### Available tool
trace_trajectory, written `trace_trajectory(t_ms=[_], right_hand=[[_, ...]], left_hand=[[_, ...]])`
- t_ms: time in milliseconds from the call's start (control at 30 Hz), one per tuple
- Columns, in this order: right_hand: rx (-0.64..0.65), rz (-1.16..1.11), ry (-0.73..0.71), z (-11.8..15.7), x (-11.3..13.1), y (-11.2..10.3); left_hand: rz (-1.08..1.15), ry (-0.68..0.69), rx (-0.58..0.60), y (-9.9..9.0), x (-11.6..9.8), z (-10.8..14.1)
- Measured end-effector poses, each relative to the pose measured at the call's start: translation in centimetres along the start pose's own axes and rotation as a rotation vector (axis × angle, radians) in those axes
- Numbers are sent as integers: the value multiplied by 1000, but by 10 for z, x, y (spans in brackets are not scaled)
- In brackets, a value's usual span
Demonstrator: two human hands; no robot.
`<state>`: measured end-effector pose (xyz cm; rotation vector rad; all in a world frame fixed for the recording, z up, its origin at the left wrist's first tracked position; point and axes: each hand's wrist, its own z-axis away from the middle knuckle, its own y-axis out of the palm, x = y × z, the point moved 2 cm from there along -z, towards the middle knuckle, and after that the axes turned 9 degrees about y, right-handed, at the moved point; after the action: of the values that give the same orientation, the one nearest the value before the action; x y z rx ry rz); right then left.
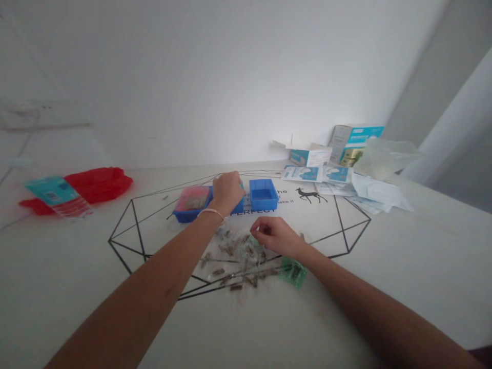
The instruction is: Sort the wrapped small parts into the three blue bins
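Note:
My left hand (pixel 226 193) hangs over the blue plastic trays with its fingers bunched, and a small teal bit shows at the fingertips. Under it, a blue tray (pixel 183 216) holds pinkish packets, and another blue tray (pixel 263 195) stands to its right. My right hand (pixel 274 237) is curled low over a scattered heap of clear packets (pixel 234 261) with small brown items inside. A green packet (pixel 294 272) lies at the heap's right edge. Both lie on a white mat (pixel 161 246) printed with black geometric lines.
A red plastic bag (pixel 96 184) and a teal-labelled packet (pixel 54 192) lie at the far left. Open cardboard boxes (pixel 355 143), leaflets (pixel 302 174) and a clear plastic bag (pixel 388 159) are piled at the back right, against a white wall (pixel 192 77).

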<state>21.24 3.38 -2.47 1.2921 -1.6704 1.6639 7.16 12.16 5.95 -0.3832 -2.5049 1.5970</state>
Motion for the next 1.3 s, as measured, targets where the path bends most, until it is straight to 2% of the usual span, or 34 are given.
trace_trajectory(t_ms=[300,600,1000,1300], right_hand=[[29,43,28,3,4,0],[21,101,9,3,4,-1],[27,126,11,4,6,-2],[33,145,2,4,7,-2]], left_hand=[[60,-65,-19,12,2,3],[180,-8,-96,23,9,1],[197,-5,-125,37,15,4],[145,-23,-132,36,15,5]])
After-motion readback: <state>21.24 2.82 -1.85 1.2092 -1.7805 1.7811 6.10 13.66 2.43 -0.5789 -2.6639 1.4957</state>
